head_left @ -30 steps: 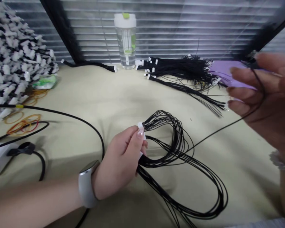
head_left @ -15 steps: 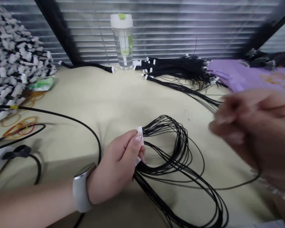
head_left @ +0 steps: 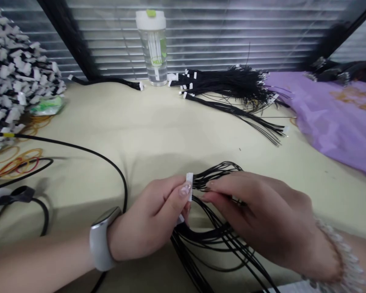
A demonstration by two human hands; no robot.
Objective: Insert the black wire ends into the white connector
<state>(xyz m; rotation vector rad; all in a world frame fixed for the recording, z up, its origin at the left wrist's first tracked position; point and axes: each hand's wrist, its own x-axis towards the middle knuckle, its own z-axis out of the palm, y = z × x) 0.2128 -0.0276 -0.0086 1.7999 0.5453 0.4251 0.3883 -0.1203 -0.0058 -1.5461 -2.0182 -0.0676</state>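
Observation:
My left hand (head_left: 158, 217) is closed around a white multi-pin connector (head_left: 189, 185), pinching it between thumb and fingers. Many thin black wires (head_left: 225, 167) run out of the connector's right side and loop back under the hand. A second white connector (head_left: 179, 220) shows partly below the left fingers, mostly hidden. My right hand (head_left: 262, 219) is close by on the right, thumb and forefinger pinched on a black wire just beside the connector. Its palm covers much of the wire loop, and the wire's tip is hidden.
Finished-looking black wire bundles (head_left: 225, 83) lie at the back, next to a clear water bottle (head_left: 155, 53). A heap of white connectors (head_left: 15, 73) stands left, with rubber bands (head_left: 21, 162) and a black cable (head_left: 79, 147) near it. A purple bag (head_left: 332, 130) lies right.
My right hand has come in from the right, down to the connector, bringing a wire with it. My left hand keeps its hold and sits slightly lower in view.

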